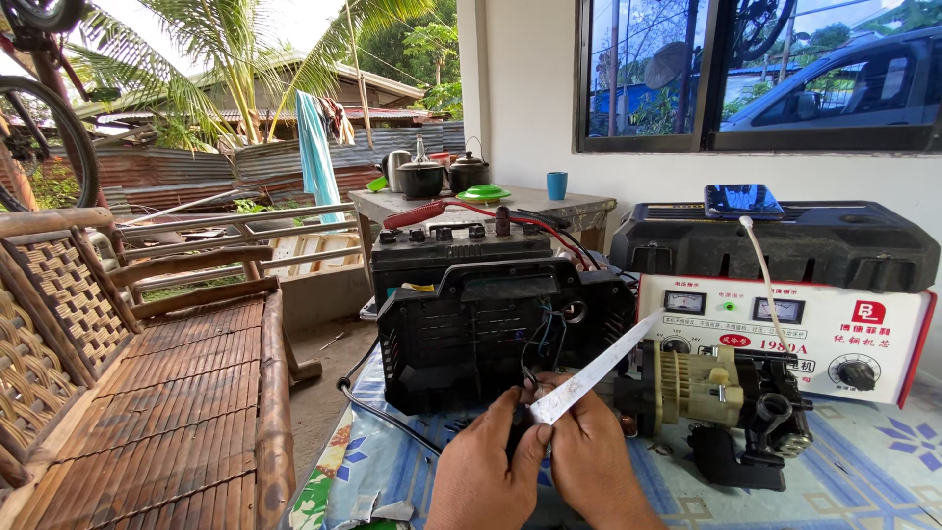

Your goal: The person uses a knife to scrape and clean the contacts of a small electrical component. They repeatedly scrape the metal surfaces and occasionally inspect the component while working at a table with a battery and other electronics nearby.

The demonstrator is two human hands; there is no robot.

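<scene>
**Blade on wire at the black casing**

Both hands meet near the table's (863, 461) front edge. The right hand (589, 461) pinches a long pale blade (594, 371), angled up to the right; the left hand (481, 471) clenches a thin dark wire (517, 417) just below the black casing (491, 334). Best keep the edge shallow and the wire taut, fingers behind the blade.

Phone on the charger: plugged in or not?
Apparently plugged in: a white cable runs up to the phone lying flat atop the charger.
</scene>
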